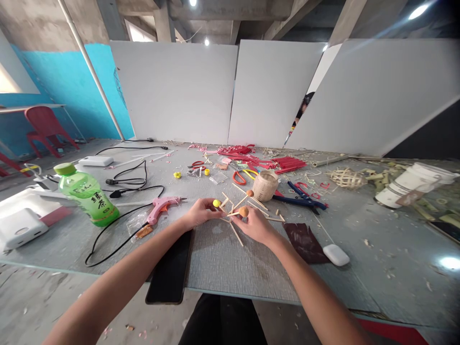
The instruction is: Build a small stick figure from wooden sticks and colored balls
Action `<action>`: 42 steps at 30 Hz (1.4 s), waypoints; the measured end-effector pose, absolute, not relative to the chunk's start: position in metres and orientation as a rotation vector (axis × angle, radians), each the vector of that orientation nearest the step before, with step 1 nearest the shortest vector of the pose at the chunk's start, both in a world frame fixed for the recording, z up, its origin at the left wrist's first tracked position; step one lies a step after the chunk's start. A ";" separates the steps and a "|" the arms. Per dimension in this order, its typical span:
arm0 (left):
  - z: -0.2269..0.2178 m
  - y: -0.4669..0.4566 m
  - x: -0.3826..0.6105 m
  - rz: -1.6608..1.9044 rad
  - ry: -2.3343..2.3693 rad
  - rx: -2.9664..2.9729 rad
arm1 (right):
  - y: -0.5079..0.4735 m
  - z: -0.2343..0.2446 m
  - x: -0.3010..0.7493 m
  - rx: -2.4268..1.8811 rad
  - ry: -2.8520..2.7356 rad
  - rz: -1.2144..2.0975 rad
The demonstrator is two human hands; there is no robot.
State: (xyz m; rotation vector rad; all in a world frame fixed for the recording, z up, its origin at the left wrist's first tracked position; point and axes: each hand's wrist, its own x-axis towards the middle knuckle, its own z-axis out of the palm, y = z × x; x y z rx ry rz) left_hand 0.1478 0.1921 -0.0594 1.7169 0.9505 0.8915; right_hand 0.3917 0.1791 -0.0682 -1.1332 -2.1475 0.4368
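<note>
A small frame of thin wooden sticks [240, 203] with little balls on its ends sits just above the grey table. My left hand [199, 212] pinches the sticks beside a yellow ball [216, 203]. My right hand [256, 224] grips the frame from the right, its fingers closed near an orange ball [243, 211]. Another orange ball [249, 193] tops a stick behind. Both hands meet at the frame, in the middle of the table.
A pink glue gun [161, 206] with a black cord lies left, beside a green bottle [87, 194]. A black phone [171, 271] overhangs the near edge. Behind the frame stand a woven cup [265, 185], blue pliers [304, 196], scissors and red strips. A white case [336, 254] lies right.
</note>
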 end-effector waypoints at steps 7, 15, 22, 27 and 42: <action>-0.062 0.192 0.150 0.938 0.968 1.641 | 0.180 -0.068 0.392 -1.088 -2.202 0.457; -0.066 0.196 0.150 1.008 0.977 1.623 | 0.179 -0.063 0.392 -1.061 -2.233 0.460; -0.058 0.193 0.148 1.104 1.011 1.595 | 0.180 -0.064 0.394 -1.023 -2.232 0.460; -0.050 0.191 0.146 1.174 1.047 1.574 | 0.178 -0.060 0.395 -1.014 -2.244 0.506; -0.035 0.185 0.148 1.204 1.021 1.552 | 0.177 -0.058 0.394 -1.012 -2.256 0.563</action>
